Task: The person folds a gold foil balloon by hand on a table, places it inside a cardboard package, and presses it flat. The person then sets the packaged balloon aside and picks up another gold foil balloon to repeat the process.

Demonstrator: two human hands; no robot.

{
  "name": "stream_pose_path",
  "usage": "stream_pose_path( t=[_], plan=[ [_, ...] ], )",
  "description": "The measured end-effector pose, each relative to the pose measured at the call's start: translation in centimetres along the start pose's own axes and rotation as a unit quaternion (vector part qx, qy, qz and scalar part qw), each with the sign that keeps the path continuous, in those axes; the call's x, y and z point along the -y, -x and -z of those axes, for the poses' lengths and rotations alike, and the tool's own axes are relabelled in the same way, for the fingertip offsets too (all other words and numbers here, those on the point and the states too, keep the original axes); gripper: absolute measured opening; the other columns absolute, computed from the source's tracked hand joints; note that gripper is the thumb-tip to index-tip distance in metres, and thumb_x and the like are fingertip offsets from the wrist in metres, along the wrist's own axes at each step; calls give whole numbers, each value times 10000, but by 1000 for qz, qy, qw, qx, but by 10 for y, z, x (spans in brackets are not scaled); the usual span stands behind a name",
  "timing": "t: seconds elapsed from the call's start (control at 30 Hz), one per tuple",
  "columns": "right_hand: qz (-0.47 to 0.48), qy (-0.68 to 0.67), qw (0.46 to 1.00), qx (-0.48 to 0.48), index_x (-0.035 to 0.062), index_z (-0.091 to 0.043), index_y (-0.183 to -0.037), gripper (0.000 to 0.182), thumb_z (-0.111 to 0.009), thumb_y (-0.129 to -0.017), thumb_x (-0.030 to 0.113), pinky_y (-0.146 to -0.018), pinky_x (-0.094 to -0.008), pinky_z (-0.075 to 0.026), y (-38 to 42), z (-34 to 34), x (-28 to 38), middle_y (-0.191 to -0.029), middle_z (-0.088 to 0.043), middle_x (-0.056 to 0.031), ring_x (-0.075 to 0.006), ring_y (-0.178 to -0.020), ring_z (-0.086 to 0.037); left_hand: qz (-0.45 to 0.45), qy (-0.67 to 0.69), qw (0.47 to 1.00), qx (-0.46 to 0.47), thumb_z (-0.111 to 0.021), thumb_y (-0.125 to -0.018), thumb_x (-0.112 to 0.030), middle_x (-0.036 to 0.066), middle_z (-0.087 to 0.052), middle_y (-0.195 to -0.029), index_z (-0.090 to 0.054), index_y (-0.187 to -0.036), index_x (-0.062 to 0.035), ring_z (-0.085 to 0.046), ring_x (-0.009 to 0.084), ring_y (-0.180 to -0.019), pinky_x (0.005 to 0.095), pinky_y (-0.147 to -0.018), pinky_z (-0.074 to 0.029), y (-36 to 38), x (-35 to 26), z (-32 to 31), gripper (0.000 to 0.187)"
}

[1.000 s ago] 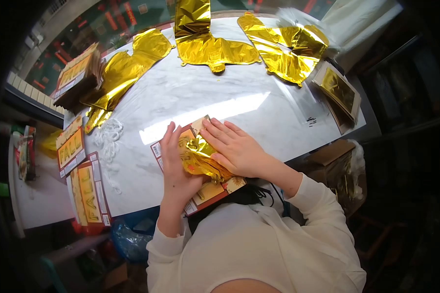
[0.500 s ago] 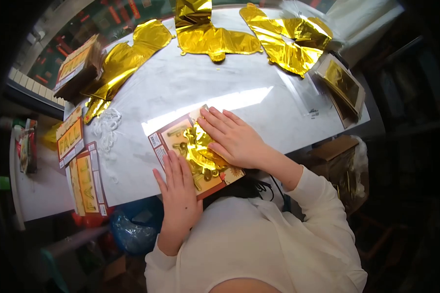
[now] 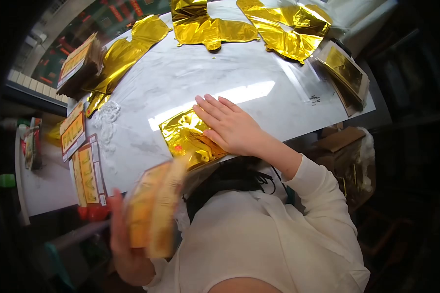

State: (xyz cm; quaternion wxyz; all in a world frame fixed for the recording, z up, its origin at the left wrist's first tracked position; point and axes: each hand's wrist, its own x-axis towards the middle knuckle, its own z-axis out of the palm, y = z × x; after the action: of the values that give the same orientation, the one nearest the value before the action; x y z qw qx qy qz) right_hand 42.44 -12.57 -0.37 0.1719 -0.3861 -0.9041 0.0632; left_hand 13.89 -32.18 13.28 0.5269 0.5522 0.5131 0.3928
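Note:
My right hand (image 3: pixel 230 127) lies flat, fingers extended, on a folded sheet of gold foil (image 3: pixel 181 136) near the table's front edge. Off the front edge, at the lower left, my left hand (image 3: pixel 127 244) holds a printed card (image 3: pixel 154 207) that is bent and blurred by motion. The thumb and fingers are round the card's lower left side, partly hidden and smeared. Beside the foil to the left lies a tangle of white string (image 3: pixel 106 119).
Gold foil pieces (image 3: pixel 212 31) lie along the far side of the table (image 3: pixel 146 93). Card stacks (image 3: pixel 78 63) stand at the left, with printed cards (image 3: pixel 88 176) below. Packets with foil (image 3: pixel 344 73) lean at the right. An open box (image 3: pixel 347 156) sits below the right edge.
My left hand has moved down and left off the table with the printed card, which lay under the foil. My right hand stays on the foil, which now lies directly on the table.

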Motion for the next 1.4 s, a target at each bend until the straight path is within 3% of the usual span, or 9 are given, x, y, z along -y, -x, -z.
stream_pose_path(
  t=[0.07, 0.33, 0.57, 0.63, 0.77, 0.83, 0.93, 1.23, 1.4],
  plan=[
    [2, -1, 1000, 4, 42, -358, -1603, 623, -478, -1072, 345, -1280, -460, -223, 0, 1, -1, -1691, -319, -169, -318, -1572, -293, -100, -357, 906, -203, -474, -1050, -66, 221, -409, -1642, -506, -1513, 17, -466, 410, -1469, 446, -1224, -340, -5, -7, 2, 471],
    [6, -7, 1000, -5, 15, -404, -1566, 616, -508, -1054, 342, -1274, -463, -238, 0, 2, -1, -1684, -327, -178, -326, -1564, -305, -182, -447, 870, -100, -607, -959, -11, 284, -342, -1644, -397, -1581, -9, -299, 444, -1545, 465, -1255, -279, -150, 68, -1, 657],
    [-3, -1, 1000, 13, -28, -521, -1442, 548, -531, -1041, 346, -1275, -462, -236, -1, 7, 2, -1686, -325, -170, -320, -1561, -310, -103, -485, 866, -66, -751, -947, -339, 309, -286, -1659, -355, -1595, 10, -284, 479, -1539, 533, -1241, -282, -172, 92, -7, 836],
    [-1, 1, 1000, 14, -23, -517, -1445, 549, -532, -1040, 347, -1276, -460, -233, -2, 8, 3, -1689, -321, -167, -318, -1562, -306, -133, -577, 790, -157, -777, -920, -341, 295, -309, -1656, -400, -1581, -7, -292, 460, -1543, 596, -1227, -277, -173, 87, -14, 832],
    [-10, -9, 1000, 24, -11, -489, -1492, 578, -519, -1041, 349, -1278, -457, -227, -2, 7, 3, -1693, -315, -160, -307, -1569, -297, -205, -504, 831, -115, -813, -868, -328, 282, -347, -1641, -450, -1559, -30, -319, 445, -1536, 633, -1212, -277, -141, 71, -36, 835],
    [-11, -12, 1000, 15, -6, -477, -1510, 588, -515, -1041, 348, -1277, -456, -228, -2, 7, 3, -1691, -321, -158, -304, -1568, -300, -267, -417, 867, 49, -808, -865, -228, 194, -397, -1647, -485, -1540, -42, -370, 388, -1530, 595, -1250, -230, -125, 68, -57, 771],
    [-15, -14, 999, 26, -4, -455, -1535, 606, -511, -1040, 342, -1276, -454, -232, -3, 9, 4, -1685, -336, -156, -301, -1567, -307, -263, -499, 822, 77, -820, -841, -205, 159, -447, -1621, -508, -1525, -48, -404, 333, -1519, 591, -1243, -252, -120, 83, -78, 768],
    [-12, -60, 998, 9, -11, -450, -1534, 574, -503, -1047, 288, -1269, -460, -245, -2, 13, -2, -1666, -368, -166, -322, -1553, -331, -270, -539, 798, 6, -601, -955, -55, 102, -592, -1511, -621, -1432, -70, -554, 245, -1414, 512, -1173, -403, -124, 106, -75, 479],
    [-25, -190, 981, 13, 0, -488, -1516, 544, -578, -1006, 167, -1220, -491, -317, 12, 35, -4, -1522, -518, -183, -368, -1388, -485, -277, -511, 812, 53, -640, -933, -29, 100, -627, -1469, -654, -1390, -80, -580, 257, -1386, 518, -1182, -396, -116, 97, -63, 460]
  ],
)
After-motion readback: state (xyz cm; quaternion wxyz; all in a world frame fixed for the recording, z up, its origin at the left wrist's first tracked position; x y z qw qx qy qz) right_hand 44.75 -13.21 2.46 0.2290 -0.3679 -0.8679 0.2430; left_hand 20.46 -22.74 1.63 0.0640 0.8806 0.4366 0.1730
